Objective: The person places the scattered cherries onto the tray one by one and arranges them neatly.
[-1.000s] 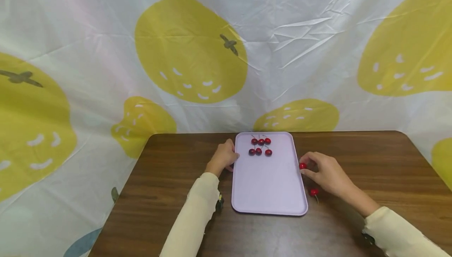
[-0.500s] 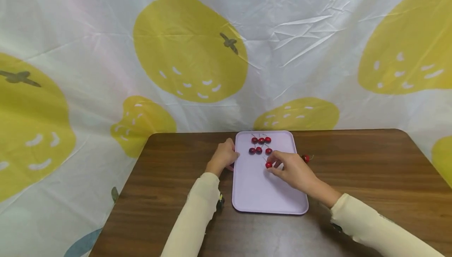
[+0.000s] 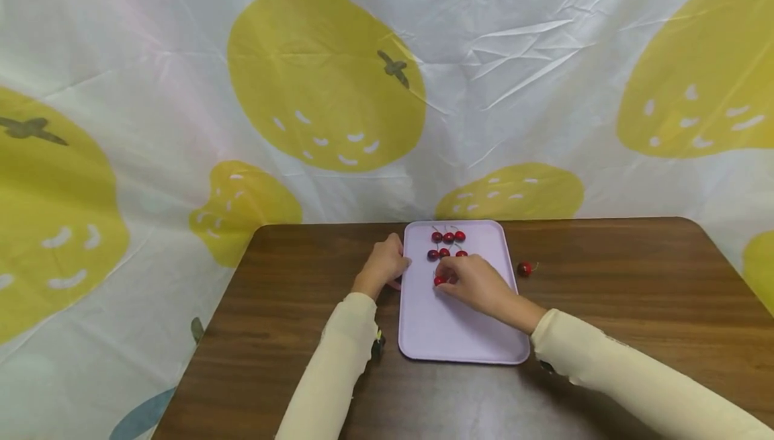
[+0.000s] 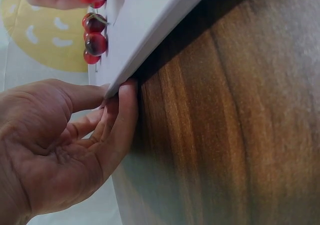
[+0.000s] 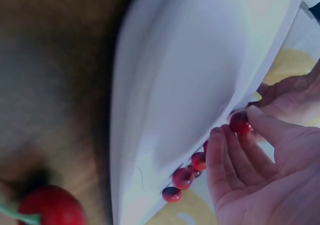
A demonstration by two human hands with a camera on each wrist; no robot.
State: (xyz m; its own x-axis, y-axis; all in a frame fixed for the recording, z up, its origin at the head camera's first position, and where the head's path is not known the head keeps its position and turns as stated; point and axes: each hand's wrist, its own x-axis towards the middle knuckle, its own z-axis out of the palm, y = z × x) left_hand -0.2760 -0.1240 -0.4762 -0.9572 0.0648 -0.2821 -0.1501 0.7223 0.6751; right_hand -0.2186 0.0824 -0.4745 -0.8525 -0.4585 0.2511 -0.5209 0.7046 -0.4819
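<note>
My right hand [image 3: 474,284] is over the light purple tray [image 3: 429,339], pinching a red cherry [image 3: 439,281] between thumb and fingers close above its surface. Cherries with thin stems lie in two rows at the tray's far end, the back row [image 3: 449,237] and the front row [image 3: 433,255], whose right end my hand partly covers. In the right wrist view the pinched cherry [image 5: 240,122] shows at the thumb tip. At the tray's left side, my left hand [image 3: 382,265] grips the edge [image 4: 131,67], thumb on top and fingers beneath.
On the brown wooden table [image 3: 302,292], a dark red cherry [image 3: 524,269] lies right of the tray. A bright red cherry [image 5: 52,207] with a green stem looms near in the right wrist view. Behind the table hangs a white curtain [image 3: 514,91] printed with yellow fruit.
My right hand has moved left from beside the tray's right edge to over the tray with the cherry, uncovering the dark cherry on the table. My left hand stays at the edge.
</note>
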